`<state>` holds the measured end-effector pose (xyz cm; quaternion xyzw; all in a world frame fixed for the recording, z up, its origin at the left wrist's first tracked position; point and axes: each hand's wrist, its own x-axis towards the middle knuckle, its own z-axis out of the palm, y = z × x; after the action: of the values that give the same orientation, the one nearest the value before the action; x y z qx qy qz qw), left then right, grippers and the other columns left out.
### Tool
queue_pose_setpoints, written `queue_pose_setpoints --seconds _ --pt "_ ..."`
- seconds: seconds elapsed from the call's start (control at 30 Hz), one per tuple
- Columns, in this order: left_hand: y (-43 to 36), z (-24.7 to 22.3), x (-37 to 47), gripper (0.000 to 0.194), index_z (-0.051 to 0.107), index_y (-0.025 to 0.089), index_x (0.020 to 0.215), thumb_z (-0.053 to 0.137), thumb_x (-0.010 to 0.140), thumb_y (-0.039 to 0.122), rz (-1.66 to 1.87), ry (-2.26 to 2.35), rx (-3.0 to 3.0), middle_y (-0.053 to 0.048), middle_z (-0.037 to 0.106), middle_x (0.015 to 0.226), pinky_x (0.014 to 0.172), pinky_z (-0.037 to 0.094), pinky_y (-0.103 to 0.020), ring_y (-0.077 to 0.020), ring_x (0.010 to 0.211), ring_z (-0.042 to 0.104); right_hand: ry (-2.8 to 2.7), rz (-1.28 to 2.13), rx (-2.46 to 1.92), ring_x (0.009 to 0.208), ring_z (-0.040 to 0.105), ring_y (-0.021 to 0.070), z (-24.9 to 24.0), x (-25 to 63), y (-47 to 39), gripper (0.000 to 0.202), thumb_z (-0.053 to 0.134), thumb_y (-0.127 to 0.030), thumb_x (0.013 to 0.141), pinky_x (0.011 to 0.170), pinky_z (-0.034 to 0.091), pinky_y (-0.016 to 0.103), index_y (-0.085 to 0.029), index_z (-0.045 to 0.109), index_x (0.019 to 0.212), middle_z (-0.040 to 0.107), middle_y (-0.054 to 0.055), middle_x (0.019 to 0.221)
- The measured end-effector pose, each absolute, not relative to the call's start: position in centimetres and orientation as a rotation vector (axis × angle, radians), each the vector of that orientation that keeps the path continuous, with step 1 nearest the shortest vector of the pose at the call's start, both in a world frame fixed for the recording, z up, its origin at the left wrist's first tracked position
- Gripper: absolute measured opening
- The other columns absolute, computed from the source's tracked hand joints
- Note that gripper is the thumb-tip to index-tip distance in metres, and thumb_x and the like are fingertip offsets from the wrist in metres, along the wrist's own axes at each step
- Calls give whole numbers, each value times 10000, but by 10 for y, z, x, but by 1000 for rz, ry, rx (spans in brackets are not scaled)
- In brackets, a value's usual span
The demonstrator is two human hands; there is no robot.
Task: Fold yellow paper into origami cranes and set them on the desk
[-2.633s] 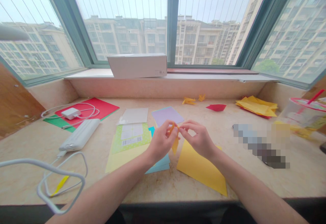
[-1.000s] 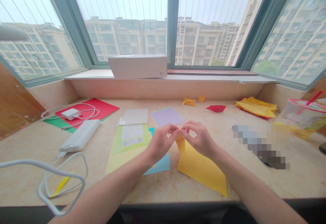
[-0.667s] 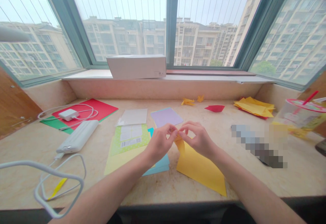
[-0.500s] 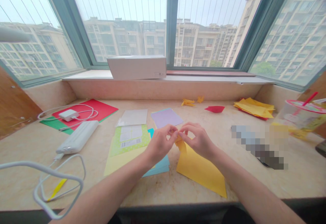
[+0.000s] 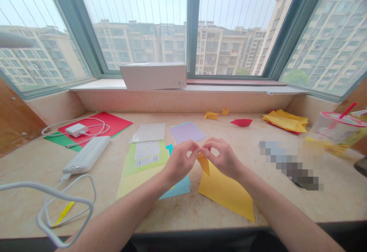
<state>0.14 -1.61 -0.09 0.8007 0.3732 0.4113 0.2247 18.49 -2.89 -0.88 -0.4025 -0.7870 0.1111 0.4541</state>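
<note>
Between my two hands is a small folded piece of yellow paper (image 5: 203,165), its pointed end hanging down. My left hand (image 5: 183,157) pinches its top from the left with thumb and fingertips. From the other side my right hand (image 5: 222,156) pinches the same piece, and the fingertips of both hands nearly meet. A larger yellow sheet (image 5: 226,194) lies on the tabletop under my right hand and forearm. Blue paper (image 5: 179,189) is partly covered by my left forearm. A purple sheet (image 5: 187,132) lies just beyond the hands.
Left are a power bank (image 5: 87,154), a white cable (image 5: 65,197), a charger (image 5: 77,130) and red paper (image 5: 117,124). A green packet (image 5: 147,156) lies nearer. Yellow folded pieces (image 5: 211,115), a red folded paper (image 5: 241,122), yellow papers (image 5: 285,121) and a plastic cup (image 5: 335,129) stand further right.
The hanging part of the folded yellow paper has turned slightly and now shows a narrower, longer point. Both hands keep nearly the same place and pinch.
</note>
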Motion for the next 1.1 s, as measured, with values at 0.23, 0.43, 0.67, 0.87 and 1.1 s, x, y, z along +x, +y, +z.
queue_pose_setpoints --seconds 0.23,0.43,0.67,0.87,1.1 --pt "-18 -1 4 103 641 187 847 562 901 223 1154 1042 2224 -24 722 822 745 506 -283 -173 771 671 -1935 291 -993 781 654 195 -8 185 -29 110 599 -244 917 800 460 376 -224 652 823 715 26 835" --pt "-16 -3 2 127 648 188 844 547 908 228 1150 1043 2259 -23 717 800 740 505 -284 -175 759 664 -1927 281 -989 780 655 197 -9 185 -29 132 591 -264 921 791 473 374 -216 650 813 711 35 823" --pt "-17 0 3 160 636 186 801 533 918 220 1132 1065 2215 -21 719 794 700 497 -267 -173 766 664 -1918 306 -982 777 654 199 -8 184 -29 126 600 -256 915 801 476 381 -219 655 809 708 34 821" --pt "-19 2 4 172 650 180 822 530 922 252 1135 1096 2113 -34 733 812 658 501 -261 -181 770 679 -1877 438 -965 795 650 194 -7 184 -28 107 612 -280 910 755 502 343 -221 677 849 707 36 846" --pt "-19 1 5 133 662 177 868 572 896 270 1193 1086 2044 -38 740 822 626 506 -249 -179 755 683 -1850 532 -975 817 649 189 -8 182 -29 141 593 -269 926 775 503 333 -206 680 835 704 39 846"
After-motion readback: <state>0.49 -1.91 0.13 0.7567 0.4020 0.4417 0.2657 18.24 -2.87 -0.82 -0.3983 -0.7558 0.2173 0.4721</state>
